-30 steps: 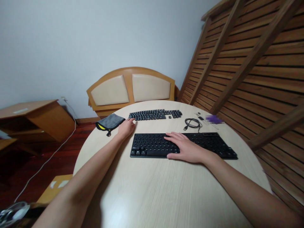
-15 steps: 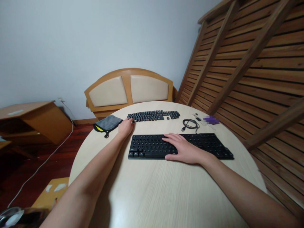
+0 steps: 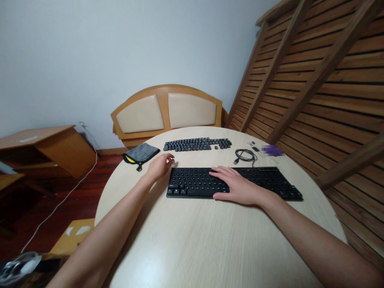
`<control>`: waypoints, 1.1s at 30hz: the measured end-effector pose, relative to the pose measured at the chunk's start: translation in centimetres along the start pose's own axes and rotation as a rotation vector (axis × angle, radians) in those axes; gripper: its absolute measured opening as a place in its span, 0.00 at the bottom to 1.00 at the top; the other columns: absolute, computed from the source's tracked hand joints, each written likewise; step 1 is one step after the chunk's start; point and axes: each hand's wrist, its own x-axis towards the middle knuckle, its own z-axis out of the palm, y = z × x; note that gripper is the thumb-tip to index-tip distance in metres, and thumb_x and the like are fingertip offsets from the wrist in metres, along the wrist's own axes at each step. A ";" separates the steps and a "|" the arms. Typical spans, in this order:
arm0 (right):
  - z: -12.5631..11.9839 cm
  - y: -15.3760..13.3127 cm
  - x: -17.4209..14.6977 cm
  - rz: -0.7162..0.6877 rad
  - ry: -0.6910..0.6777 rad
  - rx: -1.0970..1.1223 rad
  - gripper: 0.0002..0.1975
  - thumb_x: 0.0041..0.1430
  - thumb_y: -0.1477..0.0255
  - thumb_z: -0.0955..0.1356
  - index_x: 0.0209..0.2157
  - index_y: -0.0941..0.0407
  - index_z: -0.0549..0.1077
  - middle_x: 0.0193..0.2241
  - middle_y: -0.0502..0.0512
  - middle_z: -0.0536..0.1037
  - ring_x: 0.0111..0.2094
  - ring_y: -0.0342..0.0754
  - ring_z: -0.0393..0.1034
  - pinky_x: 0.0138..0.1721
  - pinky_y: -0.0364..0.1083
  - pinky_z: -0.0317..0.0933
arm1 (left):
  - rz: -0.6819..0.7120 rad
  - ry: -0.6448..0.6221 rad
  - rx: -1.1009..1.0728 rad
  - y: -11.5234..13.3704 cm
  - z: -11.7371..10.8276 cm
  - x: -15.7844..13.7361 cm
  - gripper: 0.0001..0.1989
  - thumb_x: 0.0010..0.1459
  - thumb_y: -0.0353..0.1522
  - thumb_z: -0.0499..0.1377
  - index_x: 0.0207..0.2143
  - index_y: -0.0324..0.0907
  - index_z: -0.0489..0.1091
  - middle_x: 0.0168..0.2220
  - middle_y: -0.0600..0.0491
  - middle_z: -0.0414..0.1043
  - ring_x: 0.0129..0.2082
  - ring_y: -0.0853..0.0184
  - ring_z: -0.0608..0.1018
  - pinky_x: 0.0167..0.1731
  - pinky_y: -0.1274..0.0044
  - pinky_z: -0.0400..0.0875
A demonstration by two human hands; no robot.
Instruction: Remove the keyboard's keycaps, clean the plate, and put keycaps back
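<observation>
A black keyboard [image 3: 196,182] lies near the middle of the table, most of its key positions bare, with a few keycaps on at its lower left corner. My right hand [image 3: 235,186] rests flat across it, fingers spread, thumb at the front edge. Just beyond the keyboard's upper left corner, my left hand [image 3: 160,165] pinches a small black keycap [image 3: 173,160] between thumb and fingertips. Loose keycaps [image 3: 189,145] stand in keyboard-like rows farther back, one lying a little apart from them.
A grey cloth [image 3: 142,153] with black and yellow trim lies at the left on the round table [image 3: 186,240]. The coiled USB cable [image 3: 246,155] sits behind the keyboard, near a blurred purple item [image 3: 273,151] and small tools. A slatted wooden panel [image 3: 324,80] leans at the right.
My left hand has drawn back from the rows of loose keycaps toward the keyboard's upper left corner, carrying the keycap. My right hand stays on the keyboard. The view has shifted slightly.
</observation>
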 end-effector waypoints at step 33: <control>0.0 0.1 0.0 -0.032 0.021 0.010 0.40 0.56 0.45 0.68 0.65 0.50 0.64 0.68 0.59 0.59 0.68 0.65 0.49 0.67 0.66 0.42 | 0.331 -0.567 -0.403 4.9 -2.7 -3.7 0.13 0.57 0.38 0.62 0.39 0.39 0.77 0.33 0.52 0.78 0.30 0.68 0.74 0.30 0.79 0.64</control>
